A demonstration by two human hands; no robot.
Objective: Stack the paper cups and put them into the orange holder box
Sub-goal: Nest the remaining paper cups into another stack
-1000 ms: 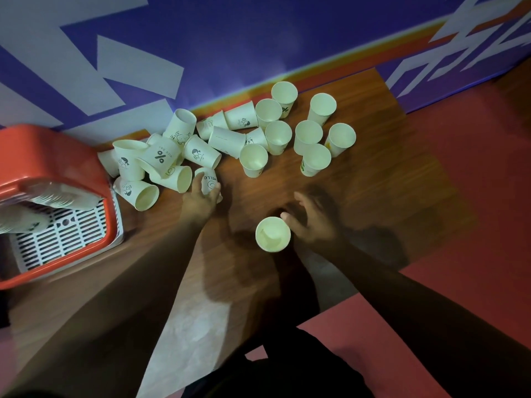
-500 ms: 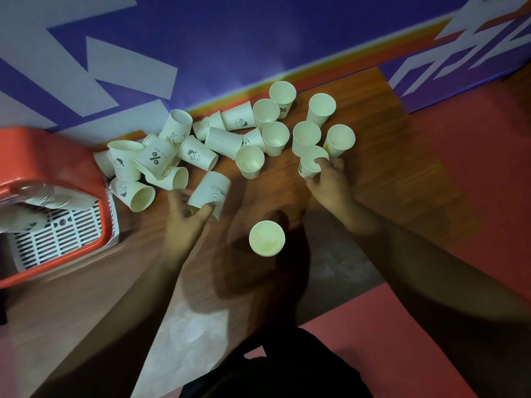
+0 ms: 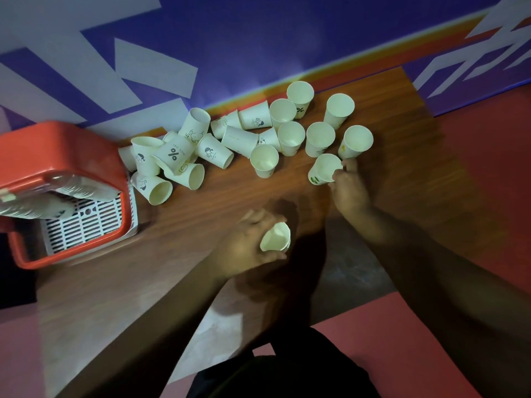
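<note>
Indoor branded space, likely a promo stand or studio; exact type could not be told. Wall banner (image 3: 258, 38) behind was purple with big white angular shapes and an orange stripe along its bottom edge. Wood-grain counter (image 3: 388, 202) stood against it, on a red floor (image 3: 488, 182). Printed disposable paper cups (image 3: 319, 138) were scattered on the counter, with an orange holder box (image 3: 57, 147) at its left end. Lighting was dim.

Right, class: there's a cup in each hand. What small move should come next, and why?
Probably bring the right hand with its far cup over and nest that into the near cup in the left hand. Each hand grips one cup, both mouths show open, and stacking comes before the box.
</note>
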